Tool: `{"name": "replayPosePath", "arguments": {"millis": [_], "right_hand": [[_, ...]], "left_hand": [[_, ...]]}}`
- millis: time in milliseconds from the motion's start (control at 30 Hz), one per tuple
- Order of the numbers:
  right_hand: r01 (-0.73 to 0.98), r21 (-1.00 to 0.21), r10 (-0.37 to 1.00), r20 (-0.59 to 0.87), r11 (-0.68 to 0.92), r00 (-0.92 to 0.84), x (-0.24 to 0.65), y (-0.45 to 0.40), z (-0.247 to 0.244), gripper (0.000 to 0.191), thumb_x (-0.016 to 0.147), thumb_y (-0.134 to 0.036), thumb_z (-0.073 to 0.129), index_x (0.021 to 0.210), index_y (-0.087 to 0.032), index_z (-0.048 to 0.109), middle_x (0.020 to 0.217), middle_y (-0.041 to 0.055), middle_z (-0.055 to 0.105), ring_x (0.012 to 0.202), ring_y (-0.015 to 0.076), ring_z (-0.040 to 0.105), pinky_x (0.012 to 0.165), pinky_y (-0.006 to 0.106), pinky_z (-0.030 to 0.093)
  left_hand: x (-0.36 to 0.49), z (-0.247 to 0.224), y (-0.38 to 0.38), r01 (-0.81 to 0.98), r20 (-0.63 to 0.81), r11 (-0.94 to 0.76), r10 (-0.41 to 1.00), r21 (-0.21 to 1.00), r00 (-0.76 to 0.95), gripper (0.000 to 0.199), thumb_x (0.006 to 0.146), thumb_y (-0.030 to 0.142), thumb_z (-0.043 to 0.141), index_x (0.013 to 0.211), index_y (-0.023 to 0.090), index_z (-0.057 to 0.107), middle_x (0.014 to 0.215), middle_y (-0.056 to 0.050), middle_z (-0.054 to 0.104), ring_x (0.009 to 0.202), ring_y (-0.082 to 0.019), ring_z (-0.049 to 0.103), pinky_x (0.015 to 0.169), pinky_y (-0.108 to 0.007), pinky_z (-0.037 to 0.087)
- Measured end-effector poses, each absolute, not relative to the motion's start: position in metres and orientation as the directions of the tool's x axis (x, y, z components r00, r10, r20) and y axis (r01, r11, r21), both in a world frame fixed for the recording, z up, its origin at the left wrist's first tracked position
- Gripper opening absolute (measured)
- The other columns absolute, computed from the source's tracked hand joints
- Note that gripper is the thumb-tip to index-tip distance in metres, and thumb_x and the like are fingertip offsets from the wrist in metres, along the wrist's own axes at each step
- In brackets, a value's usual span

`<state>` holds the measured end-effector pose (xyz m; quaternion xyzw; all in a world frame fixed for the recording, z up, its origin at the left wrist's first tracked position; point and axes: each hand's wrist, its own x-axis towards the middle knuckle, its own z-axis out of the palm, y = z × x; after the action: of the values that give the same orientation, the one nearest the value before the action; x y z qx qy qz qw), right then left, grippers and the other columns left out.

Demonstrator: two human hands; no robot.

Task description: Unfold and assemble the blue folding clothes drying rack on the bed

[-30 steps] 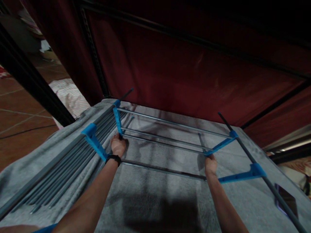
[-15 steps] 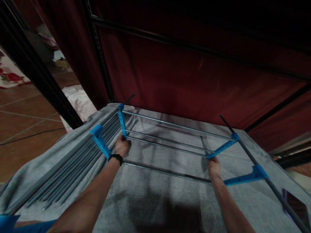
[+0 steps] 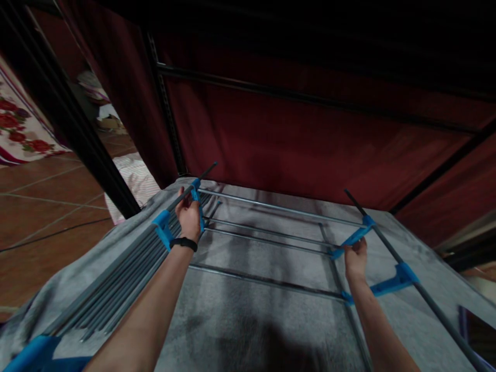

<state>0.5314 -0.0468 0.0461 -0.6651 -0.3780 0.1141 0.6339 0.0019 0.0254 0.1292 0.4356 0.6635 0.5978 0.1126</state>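
Note:
A frame of grey metal tubes joined by blue plastic brackets stands on a grey blanket. My left hand point(image 3: 189, 214) is closed around the far left bracket point(image 3: 197, 195), close to the upper side tube. The near left bracket point(image 3: 163, 228) lies just beyond my wristband. On the other side, my right hand point(image 3: 355, 259) grips the far right bracket point(image 3: 353, 238) along its middle. Nearer me is another right bracket point(image 3: 395, 280), partly behind my forearm. Crossbars, including the far one point(image 3: 279, 205), span between the two sides.
Several loose grey tubes point(image 3: 129, 276) lie bundled along the left of the blanket point(image 3: 248, 330). Another blue piece point(image 3: 36, 354) is at the lower left. A dark red curtain point(image 3: 294, 150) hangs behind, with black metal posts. A dark flat object point(image 3: 478, 336) lies at right.
Both hands have moved up from the lower ends of the far brackets: the left to near the upper tube, the right to the bracket's middle. The camera view has tilted slightly.

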Motion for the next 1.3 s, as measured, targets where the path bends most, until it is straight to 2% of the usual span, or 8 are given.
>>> {"name": "replayPosePath", "arguments": {"millis": [133, 267, 367, 533, 667, 800, 1000, 1300], "right_hand": [[0.336, -0.936, 0.610, 0.327, 0.104, 0.721, 0.523, -0.043, 0.072, 0.064, 0.067, -0.037, 0.063, 0.129, -0.021, 0.055, 0.106, 0.0021, 0.058, 0.099, 0.0224, 0.055, 0.095, 0.041, 0.045], [0.345, -0.921, 0.582, 0.382, 0.178, 0.718, 0.518, -0.042, 0.082, 0.072, 0.068, -0.037, 0.063, 0.138, -0.024, 0.049, 0.118, 0.0028, 0.054, 0.110, 0.0227, 0.052, 0.102, 0.041, 0.041], [0.314, -0.931, 0.596, 0.361, 0.187, 0.717, 0.517, -0.043, 0.083, 0.072, 0.069, -0.039, 0.064, 0.138, -0.027, 0.049, 0.116, 0.0014, 0.054, 0.109, 0.0227, 0.052, 0.102, 0.042, 0.040], [0.269, -0.946, 0.611, 0.324, 0.184, 0.723, 0.519, -0.043, 0.081, 0.071, 0.067, -0.039, 0.068, 0.136, -0.028, 0.051, 0.113, 0.0002, 0.056, 0.107, 0.0225, 0.053, 0.102, 0.043, 0.040], [0.244, -0.948, 0.609, 0.319, 0.205, 0.726, 0.519, -0.042, 0.081, 0.065, 0.067, -0.038, 0.069, 0.129, -0.029, 0.053, 0.111, -0.0011, 0.057, 0.103, 0.0209, 0.054, 0.099, 0.040, 0.041], [0.239, -0.941, 0.608, 0.338, 0.241, 0.719, 0.520, -0.042, 0.082, 0.055, 0.067, -0.037, 0.069, 0.120, -0.027, 0.055, 0.108, -0.0007, 0.057, 0.100, 0.0204, 0.055, 0.097, 0.039, 0.042], [0.251, -0.939, 0.617, 0.343, 0.234, 0.708, 0.518, -0.045, 0.086, 0.053, 0.068, -0.038, 0.068, 0.118, -0.026, 0.056, 0.108, 0.0001, 0.057, 0.101, 0.0214, 0.055, 0.096, 0.040, 0.043], [0.200, -0.946, 0.624, 0.320, 0.256, 0.713, 0.517, -0.046, 0.091, 0.054, 0.067, -0.037, 0.068, 0.118, -0.026, 0.054, 0.105, -0.0010, 0.057, 0.101, 0.0211, 0.055, 0.099, 0.041, 0.041]], "left_hand": [[0.001, 0.146, 0.031, 0.217, 0.361, -0.292, 0.666, 0.931, -0.652, 0.060, 0.087, 0.015, 0.054, 0.147, 0.019, 0.055, 0.138, -0.006, 0.068, 0.135, -0.022, 0.058, 0.120, -0.038, 0.043], [0.002, 0.146, 0.031, 0.191, 0.309, -0.244, 0.697, 0.951, -0.647, 0.051, 0.094, 0.019, 0.051, 0.144, 0.017, 0.058, 0.139, -0.006, 0.068, 0.135, -0.022, 0.059, 0.119, -0.040, 0.044], [0.005, 0.145, 0.032, 0.189, 0.331, -0.277, 0.676, 0.942, -0.659, 0.046, 0.098, 0.033, 0.054, 0.140, 0.015, 0.061, 0.142, -0.008, 0.066, 0.135, -0.021, 0.059, 0.119, -0.036, 0.043], [0.015, 0.144, 0.037, 0.062, 0.363, -0.458, 0.608, 0.887, -0.706, 0.040, 0.085, 0.036, 0.073, 0.119, 0.015, 0.072, 0.130, -0.010, 0.073, 0.129, -0.026, 0.063, 0.120, -0.040, 0.040], [0.016, 0.142, 0.032, -0.013, 0.371, -0.515, 0.636, 0.857, -0.676, 0.035, 0.083, 0.033, 0.075, 0.116, 0.019, 0.074, 0.123, -0.006, 0.076, 0.133, -0.026, 0.060, 0.124, -0.044, 0.036], [0.010, 0.139, 0.026, -0.042, 0.359, -0.484, 0.702, 0.874, -0.615, 0.033, 0.082, 0.031, 0.076, 0.112, 0.020, 0.076, 0.117, -0.005, 0.078, 0.132, -0.026, 0.061, 0.125, -0.045, 0.033], [0.009, 0.136, 0.029, -0.121, 0.317, -0.487, 0.716, 0.865, -0.622, 0.033, 0.082, 0.027, 0.075, 0.114, 0.020, 0.076, 0.124, -0.006, 0.076, 0.134, -0.024, 0.060, 0.127, -0.045, 0.030], [0.010, 0.130, 0.033, -0.090, 0.333, -0.498, 0.693, 0.863, -0.639, 0.033, 0.088, 0.030, 0.070, 0.119, 0.021, 0.074, 0.129, -0.006, 0.074, 0.137, -0.024, 0.057, 0.127, -0.044, 0.029]]}}
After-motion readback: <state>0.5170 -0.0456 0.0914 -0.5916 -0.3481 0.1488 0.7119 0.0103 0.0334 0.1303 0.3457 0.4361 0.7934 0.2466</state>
